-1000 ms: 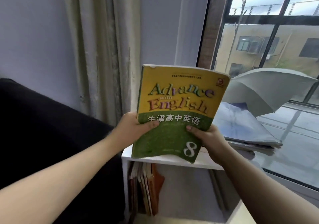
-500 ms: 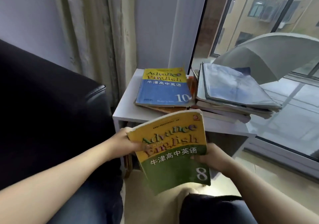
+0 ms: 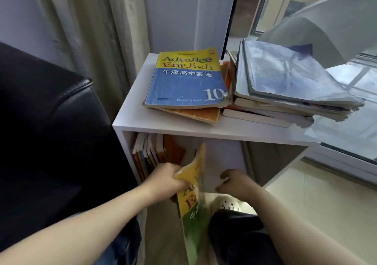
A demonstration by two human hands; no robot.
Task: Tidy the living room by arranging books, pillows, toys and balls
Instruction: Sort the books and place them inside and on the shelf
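Now holds the yellow-and-green paperback textbook (image 3: 190, 199) lower than before, edge-on at the lower opening of the white wooden shelf (image 3: 204, 131). Grips its top edge in the left hand (image 3: 166, 178); right hand (image 3: 234, 183) loosely curled beside it, empty.

White shelf unit (image 3: 134, 111). Top: orange book (image 3: 195, 114) under blue textbook (image 3: 185, 85), 10 o'clock; grey-blue book pile (image 3: 285, 85), 2 o'clock. Inside: upright books (image 3: 146, 152), 8 o'clock.

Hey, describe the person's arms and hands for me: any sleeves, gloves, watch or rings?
No sleeve shows: both arms are bare right to the frame's edge. The left hand and the right hand wear no gloves, and I see no watch, bracelet or ring on either wrist or on the visible fingers.
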